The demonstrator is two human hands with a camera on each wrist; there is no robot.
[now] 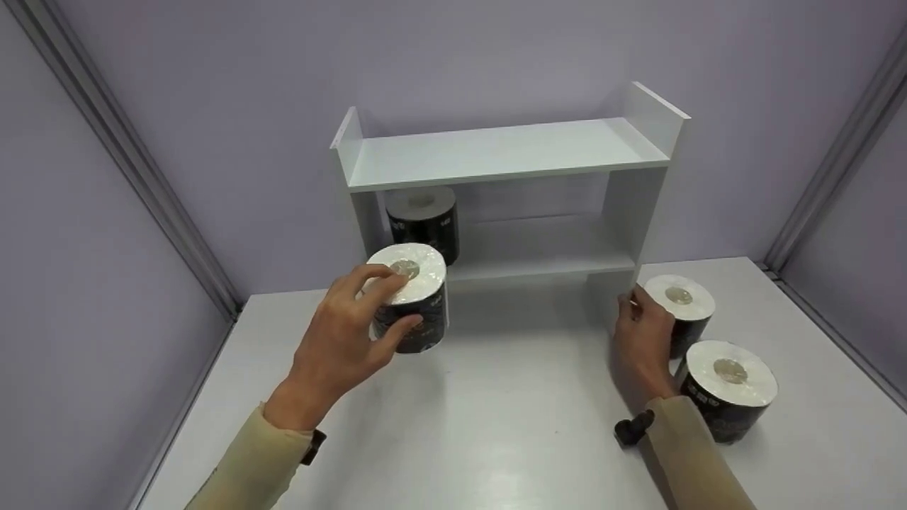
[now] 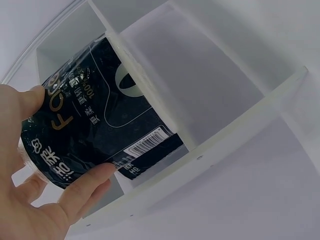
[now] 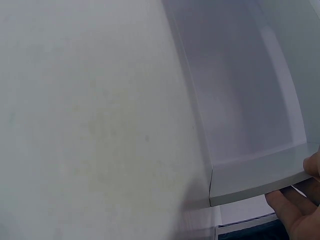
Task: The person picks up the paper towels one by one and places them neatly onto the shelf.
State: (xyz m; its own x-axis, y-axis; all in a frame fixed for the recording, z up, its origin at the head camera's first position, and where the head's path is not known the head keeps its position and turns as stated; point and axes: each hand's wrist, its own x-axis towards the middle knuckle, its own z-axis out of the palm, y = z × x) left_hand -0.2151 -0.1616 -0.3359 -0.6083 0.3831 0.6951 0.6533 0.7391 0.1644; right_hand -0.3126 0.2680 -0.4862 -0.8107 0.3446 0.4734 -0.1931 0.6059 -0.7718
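My left hand point(image 1: 345, 331) grips a wrapped toilet paper roll point(image 1: 425, 319) with a black label and white top, its fingertips reaching over the top. This roll is held in front of the left end of a white shelf unit point(image 1: 510, 150). Another black-and-white toilet roll point(image 1: 424, 225) stands on the middle shelf at the left, partly hidden behind the held one. My right hand point(image 1: 643, 336) pinches the front edge of the unit's right side panel; in the right wrist view the thumb and fingers point(image 3: 286, 209) lie on opposite sides of that panel point(image 3: 260, 187).
Right of the shelf unit, two more wrapped toilet rolls point(image 1: 730, 386) point(image 1: 680, 301) stand on the white table point(image 1: 496, 425), close to my right hand and forearm. A pale wall point(image 1: 234, 142) rises behind the unit, with side panels at left and right.
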